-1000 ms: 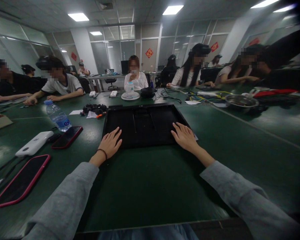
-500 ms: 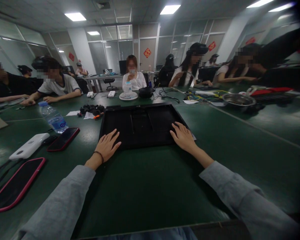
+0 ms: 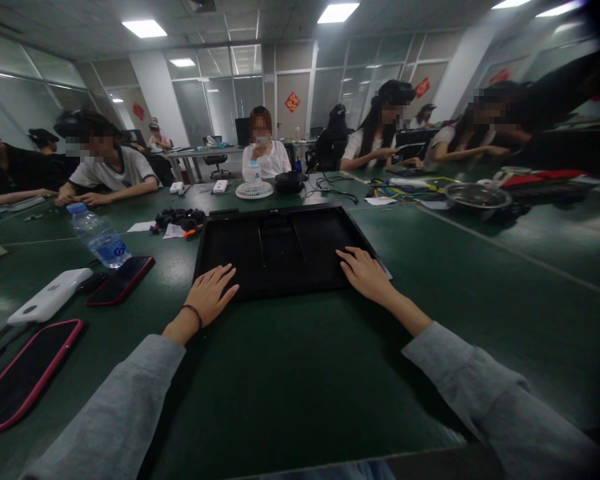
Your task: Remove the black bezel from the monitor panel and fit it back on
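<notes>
A wide black rectangular tray-like panel (image 3: 230,250), with a raised rim and two thin ridges inside, lies flat on the green table in front of me. My left hand (image 3: 211,293) rests over its near left corner, fingers stretched out and a dark band on the wrist. Over the near right corner lies my right hand (image 3: 364,272), palm down with its fingers extended. Neither hand is wrapped round anything. Whether the palms press on the panel or the table is hidden beneath them.
To the left are a water bottle (image 3: 100,237), two red-edged phones (image 3: 27,373) and a white power bank (image 3: 50,297). Beyond the panel stand a small white fan (image 3: 254,187) and cables (image 3: 337,187). A metal bowl (image 3: 477,195) sits at right. Several people sit around the table.
The view has shifted slightly, so the objects on the left appear a little further left. My right hand's fingers have drawn closer together. The panel has not visibly moved on the table.
</notes>
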A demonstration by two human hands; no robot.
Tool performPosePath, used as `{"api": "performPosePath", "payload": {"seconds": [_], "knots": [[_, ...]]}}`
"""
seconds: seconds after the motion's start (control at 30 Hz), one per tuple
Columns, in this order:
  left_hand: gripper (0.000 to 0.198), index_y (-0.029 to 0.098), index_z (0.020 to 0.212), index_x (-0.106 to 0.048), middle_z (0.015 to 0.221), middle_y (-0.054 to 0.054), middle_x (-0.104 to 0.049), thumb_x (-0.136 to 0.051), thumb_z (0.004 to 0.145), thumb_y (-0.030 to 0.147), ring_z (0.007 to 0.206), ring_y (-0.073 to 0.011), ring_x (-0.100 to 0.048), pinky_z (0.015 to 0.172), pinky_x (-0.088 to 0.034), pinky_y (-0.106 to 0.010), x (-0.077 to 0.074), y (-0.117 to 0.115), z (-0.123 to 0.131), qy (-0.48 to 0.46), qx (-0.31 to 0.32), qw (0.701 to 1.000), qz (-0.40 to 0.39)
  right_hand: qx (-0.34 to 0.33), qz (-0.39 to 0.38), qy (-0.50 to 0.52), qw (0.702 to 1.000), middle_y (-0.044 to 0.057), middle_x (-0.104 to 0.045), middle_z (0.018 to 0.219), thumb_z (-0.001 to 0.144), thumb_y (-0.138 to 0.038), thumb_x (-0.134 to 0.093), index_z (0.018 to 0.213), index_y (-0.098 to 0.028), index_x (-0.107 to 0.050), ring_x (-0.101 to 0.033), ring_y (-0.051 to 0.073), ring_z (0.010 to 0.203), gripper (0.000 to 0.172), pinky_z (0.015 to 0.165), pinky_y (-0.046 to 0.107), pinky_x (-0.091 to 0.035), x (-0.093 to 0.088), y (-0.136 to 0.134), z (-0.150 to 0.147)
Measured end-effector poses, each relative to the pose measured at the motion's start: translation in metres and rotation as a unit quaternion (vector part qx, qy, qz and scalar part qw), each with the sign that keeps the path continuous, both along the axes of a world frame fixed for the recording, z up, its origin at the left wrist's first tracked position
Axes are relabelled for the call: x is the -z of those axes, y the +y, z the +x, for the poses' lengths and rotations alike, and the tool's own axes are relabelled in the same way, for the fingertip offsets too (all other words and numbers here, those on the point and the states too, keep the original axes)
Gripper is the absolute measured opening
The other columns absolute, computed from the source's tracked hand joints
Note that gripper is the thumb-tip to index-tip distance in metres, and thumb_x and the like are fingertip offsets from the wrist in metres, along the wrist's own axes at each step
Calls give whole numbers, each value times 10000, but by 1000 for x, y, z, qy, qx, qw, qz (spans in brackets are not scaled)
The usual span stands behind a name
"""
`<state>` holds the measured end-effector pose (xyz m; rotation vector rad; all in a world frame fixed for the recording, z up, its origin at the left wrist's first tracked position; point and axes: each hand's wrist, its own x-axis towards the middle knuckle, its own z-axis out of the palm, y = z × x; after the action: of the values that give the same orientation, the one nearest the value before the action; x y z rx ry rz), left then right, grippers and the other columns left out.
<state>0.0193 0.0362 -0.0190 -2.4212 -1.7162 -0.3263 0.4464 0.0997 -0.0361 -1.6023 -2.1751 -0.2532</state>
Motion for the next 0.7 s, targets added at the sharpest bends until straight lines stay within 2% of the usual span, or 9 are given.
{"api": "performPosePath", "payload": {"seconds": [0.53, 0.7], "knots": [[560, 260, 1478, -458, 1546, -53, -467, -298, 1011, 524, 1418, -258, -416, 1146, -367, -466, 3, 0, -1, -15, 9, 1000, 22, -4, -1, -5, 1000, 139, -514, 1420, 1002, -391, -288, 1428, -240, -519, -491, 317, 1291, 508, 953, 524, -503, 1, 1, 2], [653, 183, 1552, -324, 1520, -119, -489, -292, 1006, 541, 1408, -266, -432, 1133, -378, -471, 3, 0, 0, -28, -7, 999, 17, -8, 1, 15, 1000, 145, -531, 1406, 992, -411, -302, 1533, -239, -366, -507, 317, 1270, 571, 952, 524, -503, 0, 0, 1]]}}
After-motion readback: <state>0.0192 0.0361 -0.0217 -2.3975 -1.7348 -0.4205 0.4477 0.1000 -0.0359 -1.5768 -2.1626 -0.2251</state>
